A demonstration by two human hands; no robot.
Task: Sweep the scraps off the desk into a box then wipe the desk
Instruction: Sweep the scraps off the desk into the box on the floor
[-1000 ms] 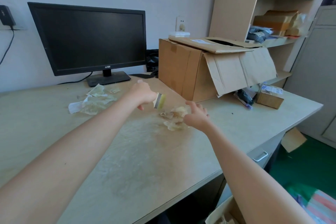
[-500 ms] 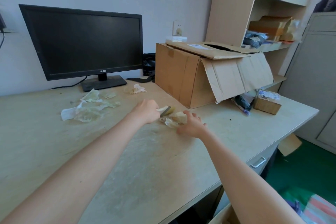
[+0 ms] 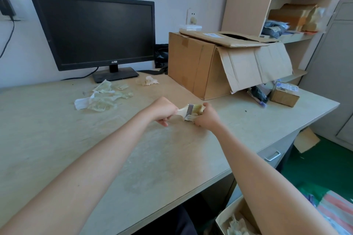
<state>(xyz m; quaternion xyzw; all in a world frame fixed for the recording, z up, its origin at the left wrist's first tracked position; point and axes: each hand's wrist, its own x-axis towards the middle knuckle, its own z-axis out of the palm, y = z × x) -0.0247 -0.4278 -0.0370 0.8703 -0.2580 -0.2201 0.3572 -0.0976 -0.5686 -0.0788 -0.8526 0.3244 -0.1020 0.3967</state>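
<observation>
My left hand [image 3: 164, 111] grips the pale handle of a flat brush [image 3: 191, 110] with a metal band, held just above the desk [image 3: 57, 139]. My right hand [image 3: 206, 117] is closed around a small clump of pale scraps pressed against the bristles; the clump is mostly hidden by the fingers. More crumpled scraps [image 3: 103, 97] lie at the back left in front of the monitor, and one loose scrap [image 3: 148, 81] lies by the monitor's foot. An open box [image 3: 232, 215] holding scraps sits on the floor below the desk's front edge, under my right arm.
A black monitor [image 3: 95, 30] stands at the back. A large cardboard box [image 3: 198, 65] with hanging flaps sits to its right, a small carton [image 3: 284, 95] beyond it. Shelves [image 3: 286, 5] rise at the back right. The desk's front edge runs diagonally, with a drawer handle [image 3: 272, 155] below.
Both hands have come together toward me. My right hand has closed around the scrap clump that lay on the desk, and the brush now lies against it.
</observation>
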